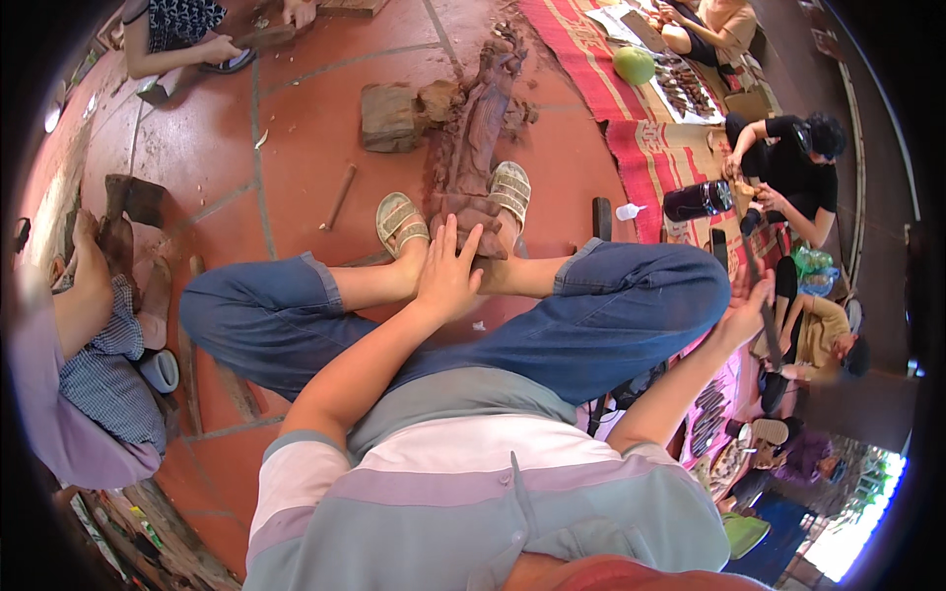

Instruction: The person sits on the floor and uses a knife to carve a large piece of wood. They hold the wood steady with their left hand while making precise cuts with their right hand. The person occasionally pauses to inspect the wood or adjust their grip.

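Observation:
A long reddish-brown carved wooden piece (480,128) lies on the floor in front of me, its near end between my sandalled feet. My left hand (450,274) rests on that near end with its fingers spread, flat against the wood. Out to the right beside my knee, my right hand (746,307) is closed around a long, thin, dark tool (767,313). Its exact kind is unclear. Against the left side of the carving sit a wooden block (389,118) and a smaller rough chunk of wood (438,99).
A short wooden stick (340,197) lies on the red tiles. To the right, a red patterned mat (631,143) bears a dark bottle (699,201), a green round fruit (634,65) and rows of tools (685,87). Several other people sit around, some close on the left and right.

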`<state>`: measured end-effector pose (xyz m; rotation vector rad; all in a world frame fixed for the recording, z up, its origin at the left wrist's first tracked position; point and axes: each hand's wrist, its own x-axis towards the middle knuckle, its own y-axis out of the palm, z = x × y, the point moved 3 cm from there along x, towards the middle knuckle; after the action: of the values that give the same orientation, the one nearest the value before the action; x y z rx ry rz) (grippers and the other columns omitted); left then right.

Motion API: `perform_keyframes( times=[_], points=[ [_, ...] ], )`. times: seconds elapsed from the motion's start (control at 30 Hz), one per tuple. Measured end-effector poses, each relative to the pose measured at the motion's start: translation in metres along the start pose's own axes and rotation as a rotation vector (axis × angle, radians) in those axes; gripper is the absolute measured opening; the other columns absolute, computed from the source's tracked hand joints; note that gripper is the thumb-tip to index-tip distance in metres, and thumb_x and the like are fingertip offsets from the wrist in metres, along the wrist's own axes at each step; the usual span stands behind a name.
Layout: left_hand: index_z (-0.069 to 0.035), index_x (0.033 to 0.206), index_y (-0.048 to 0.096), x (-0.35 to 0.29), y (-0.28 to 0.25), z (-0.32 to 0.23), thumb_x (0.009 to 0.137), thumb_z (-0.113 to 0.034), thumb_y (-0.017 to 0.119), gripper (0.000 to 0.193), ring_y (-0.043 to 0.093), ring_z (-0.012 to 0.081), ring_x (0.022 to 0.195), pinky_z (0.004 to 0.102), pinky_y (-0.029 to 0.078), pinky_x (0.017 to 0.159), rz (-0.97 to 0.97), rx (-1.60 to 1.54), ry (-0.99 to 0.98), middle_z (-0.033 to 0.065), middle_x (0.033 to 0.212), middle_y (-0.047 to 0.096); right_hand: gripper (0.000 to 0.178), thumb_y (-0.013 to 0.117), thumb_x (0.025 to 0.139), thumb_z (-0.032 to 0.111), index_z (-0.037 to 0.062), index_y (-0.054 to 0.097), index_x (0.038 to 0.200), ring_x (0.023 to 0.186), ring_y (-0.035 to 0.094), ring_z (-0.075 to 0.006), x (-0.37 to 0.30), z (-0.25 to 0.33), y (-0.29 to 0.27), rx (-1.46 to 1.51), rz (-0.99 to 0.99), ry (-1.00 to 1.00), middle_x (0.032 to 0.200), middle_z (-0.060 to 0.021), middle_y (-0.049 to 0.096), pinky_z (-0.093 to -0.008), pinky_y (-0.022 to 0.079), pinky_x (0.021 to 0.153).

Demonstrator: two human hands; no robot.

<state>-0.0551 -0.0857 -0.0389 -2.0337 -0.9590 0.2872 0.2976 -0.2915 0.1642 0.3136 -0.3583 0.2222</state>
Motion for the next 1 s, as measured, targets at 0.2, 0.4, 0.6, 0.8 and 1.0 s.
perform_keyframes(
  times=[0.2,0.4,0.6,0.8,1.0],
  points=[
    [-0.018,0.137,0.040,0.000,0.006,0.010,0.076,-0.015,0.067,0.067,0.031,0.0484,0.130,0.0515,0.033,0.103,-0.012,0.024,0.086,0.0291,0.146,0.021,0.046,0.043,0.099,0.038,-0.0021,0.052,0.120,0.063,0.061,-0.0163,-0.041,0.052,0.054,-0.148,0.140,-0.104,0.074,-0.0101,0.063,-0.0265,0.053,0.059],
    [-0.013,0.130,0.046,0.003,0.001,0.014,0.079,-0.014,0.067,0.056,0.036,0.0474,0.127,0.0485,0.034,0.104,-0.050,-0.041,0.078,0.0291,0.141,0.032,0.032,0.048,0.099,0.032,0.0065,0.066,0.107,0.054,0.046,-0.0015,-0.143,-0.010,0.133,-0.309,0.671,0.370,0.059,0.0038,0.053,-0.0183,0.034,0.050],
    [-0.005,0.124,0.053,0.024,-0.025,0.044,0.083,-0.019,0.061,0.043,0.043,0.0396,0.121,0.0460,0.035,0.102,-0.156,-0.062,-0.054,0.0230,0.133,0.046,0.025,0.045,0.099,0.025,0.0048,0.058,0.106,0.048,0.046,-0.0032,-0.172,-0.067,0.159,-0.139,0.645,0.601,0.060,-0.0002,0.055,-0.0178,0.033,0.044],
    [-0.003,0.122,0.054,0.037,-0.022,0.067,0.086,-0.016,0.058,0.038,0.047,0.0371,0.117,0.0422,0.037,0.101,-0.219,-0.043,-0.094,0.0205,0.127,0.051,0.022,0.047,0.098,0.023,0.0047,0.052,0.109,0.051,0.052,-0.0055,-0.167,-0.122,0.181,-0.017,0.476,0.731,0.065,-0.0032,0.060,-0.0181,0.038,0.043],
    [-0.003,0.114,0.059,0.057,-0.026,0.040,0.092,-0.020,0.058,0.028,0.059,0.0178,0.082,0.0282,0.048,0.073,-0.057,-0.777,-0.410,0.0077,0.102,0.062,0.025,0.051,0.096,0.026,0.0039,0.063,0.098,0.052,0.053,-0.0053,-0.190,-0.143,0.170,-0.190,0.976,0.803,0.063,-0.0020,0.061,-0.0204,0.039,0.047]
  ],
)
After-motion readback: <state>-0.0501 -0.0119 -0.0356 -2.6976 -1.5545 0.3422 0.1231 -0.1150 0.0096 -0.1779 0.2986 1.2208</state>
